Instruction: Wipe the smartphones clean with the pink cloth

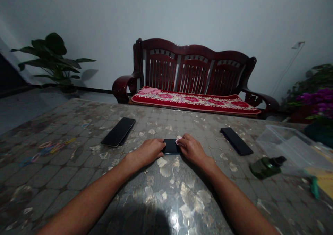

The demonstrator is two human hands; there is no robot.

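Observation:
In the middle of the table a dark smartphone (171, 147) lies flat and sideways between my hands. My left hand (153, 149) grips its left end, thumb at the near edge and fingers at the far side. My right hand (191, 147) is closed on a small pinkish-white cloth (178, 140), which touches the right part of the phone's screen. Part of the cloth is hidden by the fingers. A larger black smartphone (119, 131) lies to the left, and another dark smartphone (236, 141) lies to the right.
On the right are a green spray bottle (266, 167) lying on its side and a clear plastic box (283, 141). Several coloured bands (47, 145) are scattered at the left. A wooden bench (192, 68) with a red cover (197, 100) stands beyond the patterned table (99, 172).

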